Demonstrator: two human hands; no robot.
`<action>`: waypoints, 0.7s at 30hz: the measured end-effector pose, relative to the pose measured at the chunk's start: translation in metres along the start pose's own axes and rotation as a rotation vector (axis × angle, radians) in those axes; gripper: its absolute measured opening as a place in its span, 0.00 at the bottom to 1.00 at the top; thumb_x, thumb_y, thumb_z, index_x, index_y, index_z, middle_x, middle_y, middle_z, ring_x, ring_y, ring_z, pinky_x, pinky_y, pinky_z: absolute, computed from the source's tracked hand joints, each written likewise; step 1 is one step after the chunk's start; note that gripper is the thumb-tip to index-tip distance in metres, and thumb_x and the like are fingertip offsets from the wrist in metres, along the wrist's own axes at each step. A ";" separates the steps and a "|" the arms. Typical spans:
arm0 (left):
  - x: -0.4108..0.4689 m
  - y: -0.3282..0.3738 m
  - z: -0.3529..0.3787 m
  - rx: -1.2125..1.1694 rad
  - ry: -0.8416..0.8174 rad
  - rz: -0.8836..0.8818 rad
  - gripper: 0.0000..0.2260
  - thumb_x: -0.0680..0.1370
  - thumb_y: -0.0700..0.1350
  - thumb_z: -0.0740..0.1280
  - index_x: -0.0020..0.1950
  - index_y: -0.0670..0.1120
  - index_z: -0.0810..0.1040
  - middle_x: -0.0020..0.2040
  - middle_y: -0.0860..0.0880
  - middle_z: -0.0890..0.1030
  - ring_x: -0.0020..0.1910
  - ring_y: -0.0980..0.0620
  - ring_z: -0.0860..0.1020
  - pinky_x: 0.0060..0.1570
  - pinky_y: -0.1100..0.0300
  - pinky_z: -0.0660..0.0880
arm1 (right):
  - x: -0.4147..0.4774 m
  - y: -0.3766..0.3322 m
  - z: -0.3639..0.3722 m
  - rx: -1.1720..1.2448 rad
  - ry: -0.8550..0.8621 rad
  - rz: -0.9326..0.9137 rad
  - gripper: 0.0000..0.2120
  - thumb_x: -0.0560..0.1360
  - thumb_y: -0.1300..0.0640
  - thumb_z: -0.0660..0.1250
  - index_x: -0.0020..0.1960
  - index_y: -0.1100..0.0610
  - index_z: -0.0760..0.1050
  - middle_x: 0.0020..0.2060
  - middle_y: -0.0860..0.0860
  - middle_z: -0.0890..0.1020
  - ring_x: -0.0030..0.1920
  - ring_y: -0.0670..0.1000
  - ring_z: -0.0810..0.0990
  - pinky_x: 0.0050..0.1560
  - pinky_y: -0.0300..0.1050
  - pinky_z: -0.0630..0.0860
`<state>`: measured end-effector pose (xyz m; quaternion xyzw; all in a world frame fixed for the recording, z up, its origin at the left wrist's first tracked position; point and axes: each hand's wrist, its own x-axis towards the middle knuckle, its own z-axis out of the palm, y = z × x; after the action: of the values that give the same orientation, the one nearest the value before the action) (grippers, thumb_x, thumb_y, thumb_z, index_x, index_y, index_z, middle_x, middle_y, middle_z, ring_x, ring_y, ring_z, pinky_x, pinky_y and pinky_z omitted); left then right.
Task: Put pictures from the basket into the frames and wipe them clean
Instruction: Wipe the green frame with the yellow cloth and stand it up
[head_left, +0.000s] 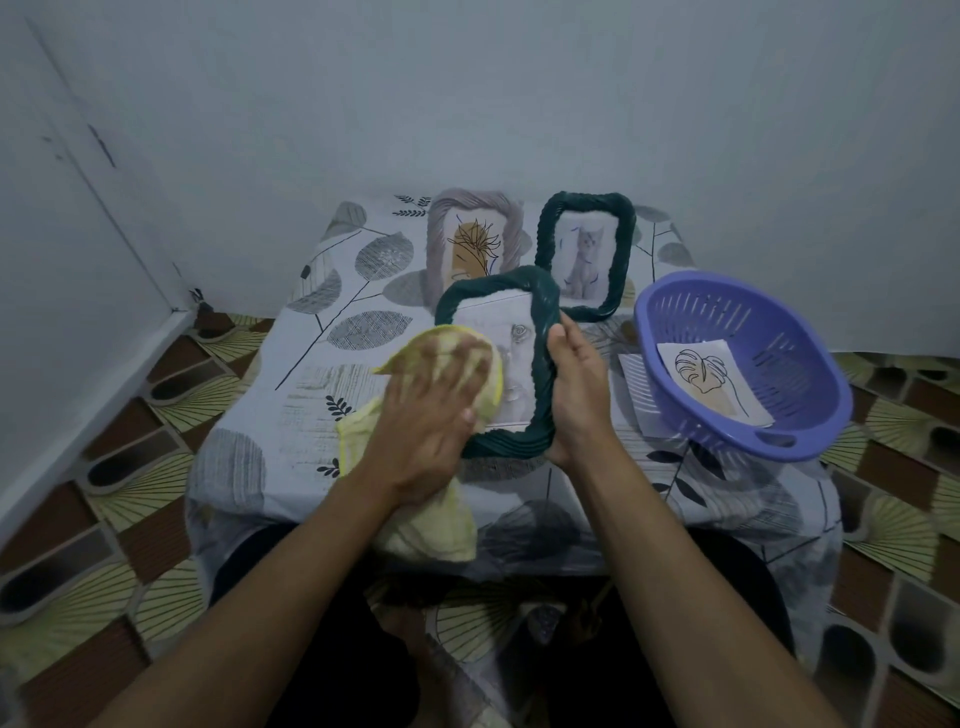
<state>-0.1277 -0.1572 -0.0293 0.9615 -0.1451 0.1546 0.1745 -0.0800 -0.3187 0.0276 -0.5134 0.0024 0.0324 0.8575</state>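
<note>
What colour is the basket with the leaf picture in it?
The basket is purple-blue plastic with slits in its walls. The head view shows it clearly.

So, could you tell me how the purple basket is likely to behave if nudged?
The purple basket looks like thin slotted plastic holding one picture, so probably light. It sits tilted near the table edge, so it may well rock or slide.

cloth (415, 530): soft yellow fabric | basket (810, 431): purple plastic | frame (543, 364): ribbed matt green
</note>
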 end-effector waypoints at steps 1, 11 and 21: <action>0.007 -0.007 -0.002 -0.006 0.009 -0.087 0.24 0.81 0.62 0.35 0.76 0.66 0.31 0.79 0.60 0.32 0.79 0.50 0.33 0.77 0.40 0.39 | -0.003 0.001 0.001 -0.024 -0.018 -0.008 0.14 0.85 0.61 0.56 0.67 0.61 0.74 0.53 0.54 0.85 0.54 0.54 0.83 0.57 0.52 0.80; 0.032 0.016 -0.025 -0.574 0.125 -0.489 0.26 0.86 0.53 0.48 0.82 0.50 0.43 0.82 0.51 0.50 0.80 0.55 0.50 0.73 0.64 0.46 | -0.009 0.003 0.005 -0.105 0.025 -0.068 0.13 0.85 0.60 0.57 0.66 0.59 0.75 0.48 0.49 0.86 0.49 0.48 0.84 0.50 0.45 0.82; 0.005 0.030 -0.009 -0.783 0.307 -0.638 0.12 0.84 0.53 0.58 0.59 0.46 0.73 0.50 0.53 0.79 0.49 0.60 0.76 0.47 0.56 0.68 | -0.004 0.003 0.003 -0.059 0.012 -0.006 0.14 0.85 0.52 0.55 0.69 0.45 0.69 0.60 0.45 0.80 0.61 0.49 0.80 0.62 0.53 0.78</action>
<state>-0.1357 -0.1814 -0.0108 0.7870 0.1349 0.1672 0.5783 -0.0844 -0.3151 0.0264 -0.5385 0.0052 0.0267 0.8422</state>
